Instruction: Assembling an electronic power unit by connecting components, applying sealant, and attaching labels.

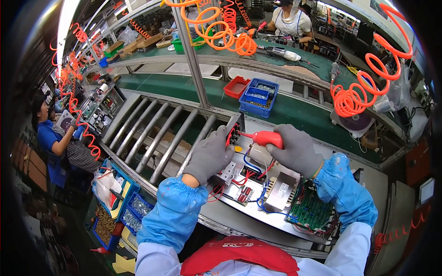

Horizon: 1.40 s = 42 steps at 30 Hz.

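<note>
A metal chassis (221, 197) full of electronics lies in front of me. My right hand (297, 149), in a grey glove, is closed around a red squeeze bottle (268, 138). The bottle's thin nozzle points left at the upright end panel (237, 124), where red wires gather. My left hand (209, 155), also gloved, has its fingers and thumb closed at that panel's left edge, beside the wires; its fingertips are partly hidden. Below my right hand sit a transformer (281, 191) and a green circuit board (312, 209). A small board with red parts (245, 194) lies nearer my left hand.
Metal rollers (159, 142) run left of the chassis. Blue bins (260, 97) of small hardware and a red bin (237, 86) stand beyond. More hardware bins (133, 212) sit lower left. Orange coiled hoses (354, 99) hang overhead. Co-workers (55, 133) are at left and across the line.
</note>
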Each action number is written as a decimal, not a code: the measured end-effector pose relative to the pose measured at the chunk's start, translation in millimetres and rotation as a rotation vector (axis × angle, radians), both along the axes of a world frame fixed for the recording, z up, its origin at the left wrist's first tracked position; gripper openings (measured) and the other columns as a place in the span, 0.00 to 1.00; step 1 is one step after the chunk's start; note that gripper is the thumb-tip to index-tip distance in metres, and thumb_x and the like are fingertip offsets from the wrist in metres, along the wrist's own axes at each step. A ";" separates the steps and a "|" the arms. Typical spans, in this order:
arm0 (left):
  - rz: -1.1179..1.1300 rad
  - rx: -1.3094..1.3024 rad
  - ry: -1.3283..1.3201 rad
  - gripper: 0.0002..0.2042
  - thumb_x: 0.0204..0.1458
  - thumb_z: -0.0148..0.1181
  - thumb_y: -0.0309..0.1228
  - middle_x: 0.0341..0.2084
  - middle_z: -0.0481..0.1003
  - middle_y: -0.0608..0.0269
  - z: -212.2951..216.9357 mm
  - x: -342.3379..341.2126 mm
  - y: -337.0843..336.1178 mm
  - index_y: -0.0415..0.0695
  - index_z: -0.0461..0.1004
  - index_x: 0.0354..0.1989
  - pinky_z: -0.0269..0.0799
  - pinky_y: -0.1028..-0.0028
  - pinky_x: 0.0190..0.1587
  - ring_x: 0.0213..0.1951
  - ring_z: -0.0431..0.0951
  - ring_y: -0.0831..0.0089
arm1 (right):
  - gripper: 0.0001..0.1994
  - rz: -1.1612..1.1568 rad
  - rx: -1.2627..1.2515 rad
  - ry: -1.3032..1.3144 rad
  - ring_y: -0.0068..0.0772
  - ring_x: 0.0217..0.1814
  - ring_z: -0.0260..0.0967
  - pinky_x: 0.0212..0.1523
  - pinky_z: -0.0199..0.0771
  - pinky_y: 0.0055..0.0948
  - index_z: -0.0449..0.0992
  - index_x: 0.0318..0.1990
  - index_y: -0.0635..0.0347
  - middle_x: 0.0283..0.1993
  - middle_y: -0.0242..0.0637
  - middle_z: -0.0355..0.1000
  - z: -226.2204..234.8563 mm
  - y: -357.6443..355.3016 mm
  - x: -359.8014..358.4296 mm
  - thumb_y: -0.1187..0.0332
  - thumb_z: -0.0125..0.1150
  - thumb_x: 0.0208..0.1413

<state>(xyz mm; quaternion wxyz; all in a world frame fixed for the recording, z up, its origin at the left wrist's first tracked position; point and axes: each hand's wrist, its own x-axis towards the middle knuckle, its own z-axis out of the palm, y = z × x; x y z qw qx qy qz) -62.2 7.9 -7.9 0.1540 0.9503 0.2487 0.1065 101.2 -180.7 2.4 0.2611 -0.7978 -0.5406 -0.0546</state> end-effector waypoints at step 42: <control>0.002 -0.152 0.024 0.36 0.49 0.58 0.36 0.54 0.70 0.35 -0.9 -0.2 5.8 0.34 0.55 0.66 0.67 0.60 0.59 0.55 0.73 0.47 | 0.21 0.070 0.015 0.006 0.51 0.37 0.74 0.38 0.75 0.41 0.73 0.45 0.60 0.37 0.47 0.73 1.9 -3.3 -5.8 0.60 0.69 0.45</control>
